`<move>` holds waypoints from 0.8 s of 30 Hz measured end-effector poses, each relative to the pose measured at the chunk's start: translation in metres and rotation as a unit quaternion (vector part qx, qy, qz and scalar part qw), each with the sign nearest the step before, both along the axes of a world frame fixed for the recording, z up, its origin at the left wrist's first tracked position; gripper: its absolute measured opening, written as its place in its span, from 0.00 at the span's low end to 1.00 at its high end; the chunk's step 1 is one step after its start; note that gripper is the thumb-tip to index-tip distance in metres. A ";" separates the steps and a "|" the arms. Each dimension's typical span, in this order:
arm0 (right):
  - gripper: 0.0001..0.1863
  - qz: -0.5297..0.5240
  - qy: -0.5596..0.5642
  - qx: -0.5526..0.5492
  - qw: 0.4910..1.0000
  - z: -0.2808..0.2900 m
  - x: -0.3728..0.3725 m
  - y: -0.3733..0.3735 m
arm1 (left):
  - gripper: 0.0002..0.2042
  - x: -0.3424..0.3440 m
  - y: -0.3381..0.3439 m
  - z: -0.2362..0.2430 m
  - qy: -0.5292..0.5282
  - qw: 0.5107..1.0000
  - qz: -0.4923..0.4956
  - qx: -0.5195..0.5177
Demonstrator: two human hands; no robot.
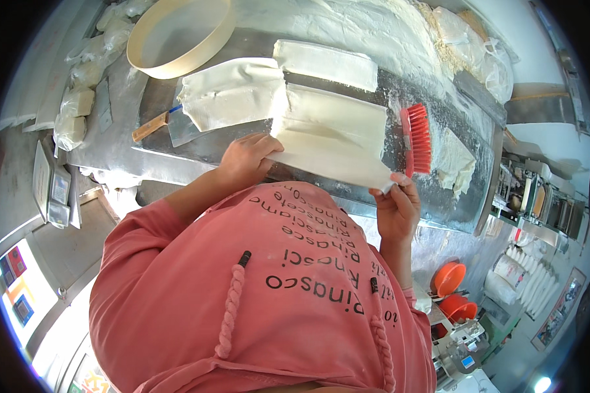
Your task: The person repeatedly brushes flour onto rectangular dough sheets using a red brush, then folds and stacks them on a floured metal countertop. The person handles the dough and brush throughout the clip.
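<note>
A wide pale sheet of dough [337, 121] lies on the dark worktop, its near edge raised toward me. My left hand [249, 156] is closed on the near left corner of that sheet. At the near right corner, my right hand [398, 203] pinches the edge between thumb and fingers. The lifted edge is stretched between both hands, close to my body. Left of it lies a second dough sheet [233, 92] with a ragged left edge. Beyond is a folded dough strip [326, 64]. A brush with red bristles [416, 139] rests right of the held sheet.
A scraper with a wooden handle [150, 128] lies at the left. Behind it stands a round sieve [177, 65]. Loose flour [367, 29] covers the far side. A dough scrap [455, 164] sits at the right, and plastic bags [72, 124] line the left edge.
</note>
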State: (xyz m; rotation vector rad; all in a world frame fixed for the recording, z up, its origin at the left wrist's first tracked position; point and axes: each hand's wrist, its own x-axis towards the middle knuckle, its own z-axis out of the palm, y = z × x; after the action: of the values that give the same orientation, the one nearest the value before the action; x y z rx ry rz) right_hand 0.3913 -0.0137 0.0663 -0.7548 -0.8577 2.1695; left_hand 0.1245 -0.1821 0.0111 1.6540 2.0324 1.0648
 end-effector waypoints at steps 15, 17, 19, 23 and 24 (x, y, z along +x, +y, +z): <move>0.14 -0.026 -0.186 -0.089 0.978 -0.098 -0.061 0.117 | 0.08 -0.042 0.104 -0.067 -0.025 0.989 0.094 -0.114; 0.14 -0.025 -0.194 -0.092 0.976 -0.100 -0.064 0.119 | 0.09 -0.042 0.105 -0.063 -0.031 0.984 0.102 -0.139; 0.14 -0.028 -0.202 -0.103 0.974 -0.100 -0.065 0.123 | 0.09 -0.046 0.109 -0.059 -0.036 0.979 0.105 -0.173; 0.15 -0.044 -0.216 -0.110 0.969 -0.098 -0.069 0.124 | 0.09 -0.052 0.118 -0.058 0.020 0.977 0.102 -0.188; 0.16 -0.037 -0.218 -0.119 0.968 -0.099 -0.070 0.127 | 0.08 -0.054 0.119 -0.060 0.034 0.980 0.099 -0.167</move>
State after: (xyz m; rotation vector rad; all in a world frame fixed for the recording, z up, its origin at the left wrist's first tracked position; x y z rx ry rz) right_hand 0.3217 0.1132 -0.0323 -1.3987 -0.7686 2.0940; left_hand 0.0703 -0.0627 -0.0489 1.3580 2.3079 0.6807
